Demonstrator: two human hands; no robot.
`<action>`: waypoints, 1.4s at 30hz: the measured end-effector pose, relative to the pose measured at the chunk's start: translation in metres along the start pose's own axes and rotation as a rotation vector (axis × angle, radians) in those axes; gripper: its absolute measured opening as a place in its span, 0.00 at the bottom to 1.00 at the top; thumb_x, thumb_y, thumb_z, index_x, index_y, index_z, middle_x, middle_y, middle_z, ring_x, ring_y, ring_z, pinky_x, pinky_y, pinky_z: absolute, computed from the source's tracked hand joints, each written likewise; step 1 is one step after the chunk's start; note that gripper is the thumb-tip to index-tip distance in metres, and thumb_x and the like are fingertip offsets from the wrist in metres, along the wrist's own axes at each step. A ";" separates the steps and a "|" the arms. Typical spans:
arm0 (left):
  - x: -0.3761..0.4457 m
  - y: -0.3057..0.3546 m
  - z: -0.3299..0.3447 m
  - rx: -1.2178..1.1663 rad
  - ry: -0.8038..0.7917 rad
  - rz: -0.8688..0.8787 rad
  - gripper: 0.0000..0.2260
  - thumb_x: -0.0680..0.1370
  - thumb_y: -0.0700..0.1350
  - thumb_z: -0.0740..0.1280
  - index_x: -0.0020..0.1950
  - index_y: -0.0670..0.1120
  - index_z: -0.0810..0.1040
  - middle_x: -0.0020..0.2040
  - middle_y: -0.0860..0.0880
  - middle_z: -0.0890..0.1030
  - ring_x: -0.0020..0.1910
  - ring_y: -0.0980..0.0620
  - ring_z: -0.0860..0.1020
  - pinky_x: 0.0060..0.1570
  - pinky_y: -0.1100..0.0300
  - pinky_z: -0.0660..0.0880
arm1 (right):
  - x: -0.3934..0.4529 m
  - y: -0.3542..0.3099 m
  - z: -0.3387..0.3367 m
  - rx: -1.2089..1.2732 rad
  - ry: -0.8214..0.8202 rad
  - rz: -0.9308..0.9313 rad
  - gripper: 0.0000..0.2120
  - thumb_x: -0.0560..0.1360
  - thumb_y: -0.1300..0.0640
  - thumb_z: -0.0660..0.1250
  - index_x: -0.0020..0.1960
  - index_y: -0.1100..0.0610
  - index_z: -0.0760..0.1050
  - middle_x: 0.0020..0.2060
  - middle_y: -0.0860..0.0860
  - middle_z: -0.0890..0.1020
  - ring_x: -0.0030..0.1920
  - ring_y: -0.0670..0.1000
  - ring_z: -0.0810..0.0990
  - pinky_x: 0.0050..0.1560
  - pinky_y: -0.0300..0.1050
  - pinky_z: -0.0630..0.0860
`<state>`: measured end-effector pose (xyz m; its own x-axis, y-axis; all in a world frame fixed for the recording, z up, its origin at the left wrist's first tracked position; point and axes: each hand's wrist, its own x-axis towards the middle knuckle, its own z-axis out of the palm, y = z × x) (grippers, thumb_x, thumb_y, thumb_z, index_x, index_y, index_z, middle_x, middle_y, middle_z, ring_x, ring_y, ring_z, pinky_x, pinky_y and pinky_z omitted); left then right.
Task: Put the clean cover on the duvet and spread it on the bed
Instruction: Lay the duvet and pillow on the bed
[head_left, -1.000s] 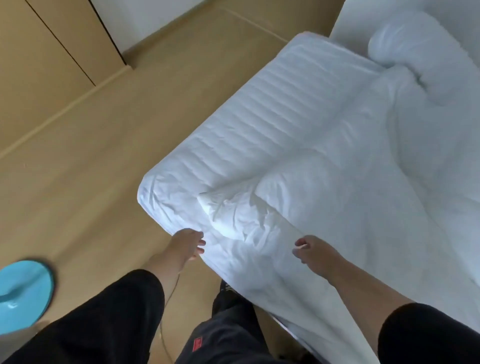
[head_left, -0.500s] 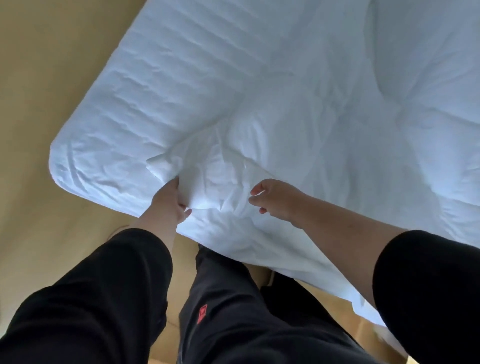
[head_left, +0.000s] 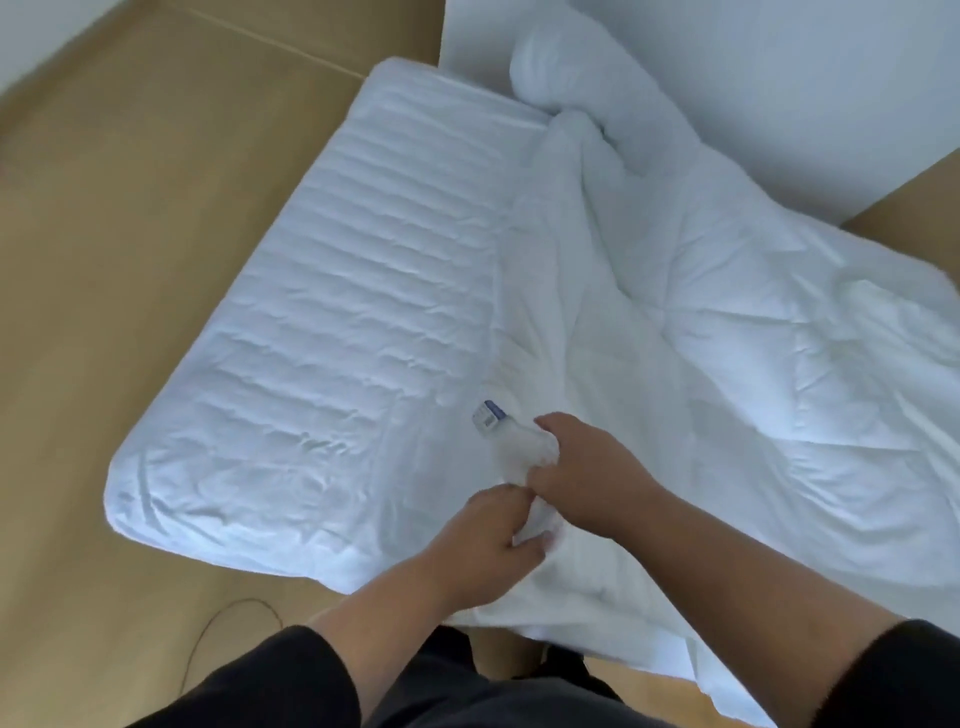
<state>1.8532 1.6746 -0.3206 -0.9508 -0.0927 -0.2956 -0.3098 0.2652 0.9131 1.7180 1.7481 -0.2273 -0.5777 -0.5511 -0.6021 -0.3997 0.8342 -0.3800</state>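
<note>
White, rumpled duvet (head_left: 727, 322), its corner bunched in both hands.

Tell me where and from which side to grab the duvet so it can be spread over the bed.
Grip the duvet at its near-left corner, where both the left hand and right hand already pinch it. Come from the foot edge: that corner hangs free, the rest lies bunched.

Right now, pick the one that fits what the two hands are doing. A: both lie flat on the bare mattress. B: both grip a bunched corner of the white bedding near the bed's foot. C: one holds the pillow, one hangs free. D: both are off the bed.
B: the left hand and right hand are curled round one bunched corner of white bedding with a small label beside it.
</note>
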 end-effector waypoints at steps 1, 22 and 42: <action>-0.002 0.002 0.001 -0.064 -0.064 -0.058 0.06 0.77 0.53 0.65 0.48 0.51 0.76 0.44 0.56 0.79 0.45 0.59 0.77 0.48 0.65 0.74 | -0.004 0.005 -0.001 -0.015 0.062 0.002 0.13 0.74 0.54 0.64 0.59 0.50 0.73 0.45 0.45 0.80 0.45 0.49 0.80 0.43 0.45 0.77; 0.122 0.213 0.023 -0.717 0.704 -0.160 0.10 0.74 0.41 0.69 0.54 0.46 0.81 0.50 0.43 0.85 0.47 0.40 0.84 0.40 0.50 0.83 | -0.145 0.173 -0.089 0.558 0.223 -0.324 0.09 0.68 0.60 0.61 0.36 0.47 0.74 0.32 0.42 0.77 0.34 0.43 0.73 0.33 0.36 0.67; -0.200 -0.031 -0.095 -0.149 0.444 -0.748 0.08 0.79 0.51 0.66 0.52 0.49 0.80 0.51 0.49 0.83 0.40 0.52 0.80 0.38 0.61 0.75 | -0.058 -0.019 0.064 0.661 -0.226 -0.232 0.07 0.57 0.60 0.61 0.32 0.52 0.76 0.31 0.53 0.76 0.31 0.52 0.76 0.33 0.43 0.70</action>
<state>2.0533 1.5940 -0.2631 -0.3995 -0.5645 -0.7223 -0.8166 -0.1390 0.5602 1.8046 1.7651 -0.2303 -0.3407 -0.7570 -0.5575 0.0597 0.5744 -0.8164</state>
